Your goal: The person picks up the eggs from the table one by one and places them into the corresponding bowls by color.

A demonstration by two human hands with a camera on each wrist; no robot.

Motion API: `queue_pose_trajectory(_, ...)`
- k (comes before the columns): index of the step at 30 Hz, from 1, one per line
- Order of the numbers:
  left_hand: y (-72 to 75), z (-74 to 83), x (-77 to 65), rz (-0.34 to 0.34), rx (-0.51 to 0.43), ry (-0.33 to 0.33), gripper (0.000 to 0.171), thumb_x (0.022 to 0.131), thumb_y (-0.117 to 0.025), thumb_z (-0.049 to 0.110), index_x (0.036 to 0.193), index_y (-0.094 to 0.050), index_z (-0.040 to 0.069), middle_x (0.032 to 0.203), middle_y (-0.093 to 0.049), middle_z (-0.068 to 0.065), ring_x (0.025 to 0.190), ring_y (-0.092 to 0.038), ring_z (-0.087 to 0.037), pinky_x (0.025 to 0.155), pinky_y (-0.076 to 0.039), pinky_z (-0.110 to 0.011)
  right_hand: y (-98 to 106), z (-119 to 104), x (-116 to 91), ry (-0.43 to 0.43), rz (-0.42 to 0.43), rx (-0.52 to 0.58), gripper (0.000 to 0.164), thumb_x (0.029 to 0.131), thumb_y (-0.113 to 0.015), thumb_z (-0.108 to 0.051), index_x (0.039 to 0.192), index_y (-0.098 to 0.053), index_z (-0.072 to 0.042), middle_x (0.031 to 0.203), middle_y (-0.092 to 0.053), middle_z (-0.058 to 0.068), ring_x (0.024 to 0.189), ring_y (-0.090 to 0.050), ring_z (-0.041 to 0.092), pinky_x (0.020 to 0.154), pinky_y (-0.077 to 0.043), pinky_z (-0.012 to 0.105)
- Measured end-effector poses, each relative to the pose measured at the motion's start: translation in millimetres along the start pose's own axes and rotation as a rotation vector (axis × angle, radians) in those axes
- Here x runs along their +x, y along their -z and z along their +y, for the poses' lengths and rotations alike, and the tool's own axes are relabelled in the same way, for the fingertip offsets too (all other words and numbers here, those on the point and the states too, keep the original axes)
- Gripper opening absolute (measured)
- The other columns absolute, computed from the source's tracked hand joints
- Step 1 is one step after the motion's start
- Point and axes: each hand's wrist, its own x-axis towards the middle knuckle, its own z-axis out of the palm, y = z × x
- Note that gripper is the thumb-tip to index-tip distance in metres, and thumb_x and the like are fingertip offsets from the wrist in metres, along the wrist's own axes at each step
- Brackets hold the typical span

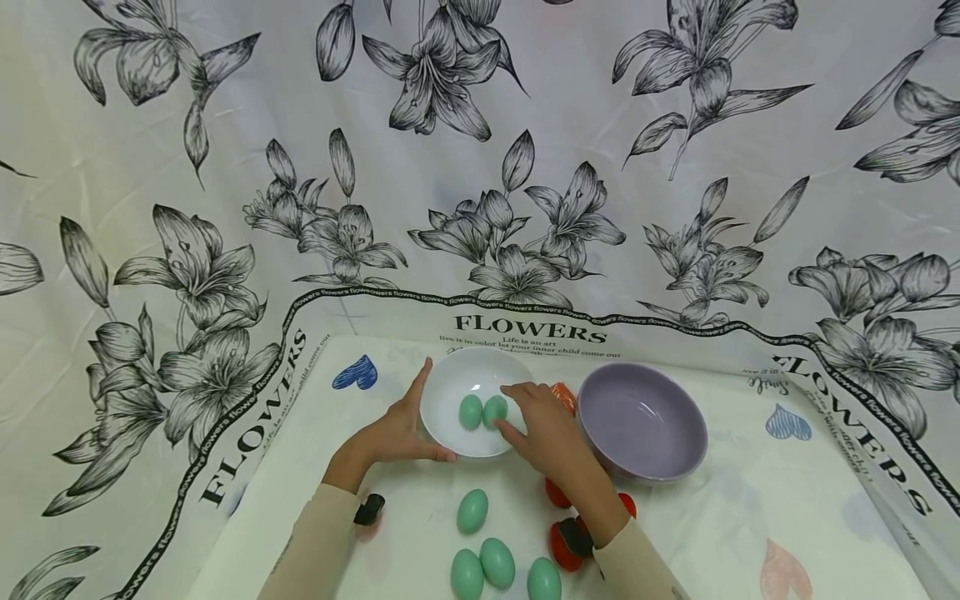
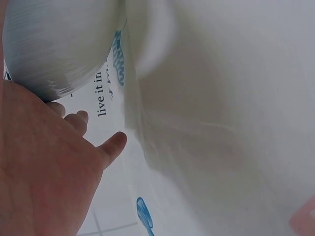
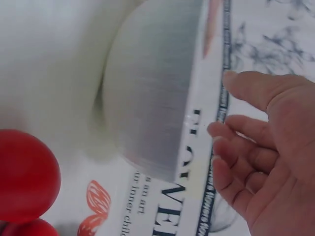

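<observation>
Seen from the head camera, the left hand [image 1: 401, 431] grips the white bowl [image 1: 447, 392] from its 8 o'clock side, thumb near 7 and fingertips near 10; that wide spread suits the step, which looks like settling eggs inside. Two eggs [image 1: 471, 412] lie side by side near the bowl's middle. The right hand [image 1: 543, 423] reaches in from 3 o'clock, loosely curled, its thumb and fingertips parted with nothing visible between them in the right wrist view; whether they touch the nearer egg, I cannot tell. Best to hold the rim level so the pair doesn't roll, and to lift the fingers straight away rather than drag them sideways. Four more eggs [image 1: 472, 511] lie on the counter [image 1: 412, 550] toward 6 o'clock. Mind the red balls [image 3: 24, 174] at 5 o'clock, below the right forearm, and the purple bowl [image 1: 645, 425] at 3.
</observation>
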Motion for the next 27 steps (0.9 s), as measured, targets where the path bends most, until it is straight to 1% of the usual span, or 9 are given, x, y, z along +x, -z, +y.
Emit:
queue_pose_trajectory(2, 0.7, 0.5, -0.5, 0.003, 0.001, -0.007, 0.157, 0.064, -0.100, 0.055, 0.167, 0.017, 0.039, 0.178, -0.010, -0.009, 0.158, -0.027, -0.042, 0.120, -0.028, -0.069, 4.3, -3.0, -9.0, 0.012, 0.026, 0.016, 0.055, 0.095, -0.082, -0.037, 0.142, -0.067, -0.014, 0.137, -0.068, 0.004, 0.126, -0.063, 0.025, 0.105, -0.055, 0.045)
queue_pose_trajectory(6, 1.6, -0.2, -0.5, 0.006, 0.013, -0.010, 0.157, 0.064, -0.100, 0.056, 0.167, 0.017, 0.038, 0.178, -0.010, -0.009, 0.159, -0.025, -0.041, 0.121, -0.027, -0.068, 11.8, -14.0, -29.8, -0.005, 0.049, 0.076, 0.055, 0.095, -0.082, -0.041, 0.143, -0.066, -0.019, 0.137, -0.067, -0.001, 0.115, -0.065, 0.018, 0.095, -0.059, 0.036)
queue_pose_trajectory(9, 2.1, -1.2, -0.6, 0.004, 0.020, -0.002, 0.157, 0.064, -0.100, 0.057, 0.167, 0.017, 0.039, 0.178, -0.010, -0.008, 0.159, -0.024, -0.041, 0.121, -0.027, -0.068, 14.1, -24.7, -46.0, -0.034, 0.042, 0.126, 0.056, 0.094, -0.083, -0.040, 0.144, -0.065, -0.024, 0.137, -0.066, -0.006, 0.104, -0.064, 0.013, 0.085, -0.060, 0.029)
queue_pose_trajectory(11, 2.3, -1.9, -0.8, 0.002, 0.018, 0.005, 0.157, 0.063, -0.100, 0.058, 0.166, 0.018, 0.040, 0.178, -0.010, -0.006, 0.160, -0.023, -0.039, 0.121, -0.027, -0.068, 12.5, -31.2, -55.6, -0.053, 0.027, 0.140, 0.055, 0.093, -0.084, -0.039, 0.143, -0.065, -0.027, 0.137, -0.066, -0.009, 0.103, -0.063, 0.011, 0.084, -0.060, 0.026)
queue_pose_trajectory(13, 2.4, -2.5, -1.0, 0.001, 0.015, 0.006, 0.158, 0.063, -0.100, 0.058, 0.166, 0.018, 0.040, 0.178, -0.009, -0.006, 0.159, -0.023, -0.039, 0.122, -0.027, -0.068, 8.5, -36.3, -64.3, -0.063, 0.003, 0.129, 0.054, 0.093, -0.083, -0.042, 0.143, -0.065, -0.029, 0.136, -0.066, -0.011, 0.103, -0.062, 0.009, 0.085, -0.061, 0.025)
queue_pose_trajectory(17, 2.0, -3.8, -2.3, 0.002, 0.009, 0.015, 0.158, 0.062, -0.100, 0.059, 0.166, 0.018, 0.041, 0.178, -0.006, -0.005, 0.160, -0.023, -0.039, 0.122, -0.027, -0.067, -4.3, -42.2, -76.5, -0.071, -0.081, 0.110, 0.054, 0.095, -0.079, -0.047, 0.144, -0.065, -0.029, 0.136, -0.067, -0.010, 0.112, -0.061, 0.010, 0.093, -0.061, 0.032)
queue_pose_trajectory(21, 0.8, -5.2, -3.1, -0.001, 0.006, 0.019, 0.159, 0.062, -0.100, 0.059, 0.167, 0.018, 0.039, 0.178, -0.004, -0.003, 0.160, -0.021, -0.038, 0.122, -0.026, -0.067, -16.2, -43.7, -82.6, -0.086, -0.169, 0.091, 0.059, 0.095, -0.077, -0.050, 0.147, -0.064, -0.025, 0.140, -0.066, -0.006, 0.121, -0.061, 0.017, 0.099, -0.060, 0.041)
queue_pose_trajectory(23, -0.2, -6.0, -2.5, 0.001, 0.010, 0.013, 0.159, 0.062, -0.100, 0.060, 0.167, 0.018, 0.039, 0.178, -0.004, -0.003, 0.160, -0.021, -0.038, 0.122, -0.026, -0.067, -21.5, -43.7, -83.9, -0.092, -0.192, 0.065, 0.062, 0.095, -0.077, -0.052, 0.148, -0.063, -0.024, 0.142, -0.064, -0.004, 0.121, -0.061, 0.019, 0.099, -0.059, 0.043)
queue_pose_trajectory(27, -2.2, -6.8, -0.2, 0.007, 0.011, -0.001, 0.158, 0.063, -0.099, 0.060, 0.167, 0.018, 0.040, 0.178, -0.004, -0.002, 0.160, -0.021, -0.037, 0.122, -0.027, -0.067, -31.5, -43.8, -85.1, -0.093, -0.199, 0.005, 0.066, 0.094, -0.078, -0.052, 0.149, -0.061, -0.021, 0.143, -0.064, -0.001, 0.121, -0.061, 0.020, 0.101, -0.058, 0.044)
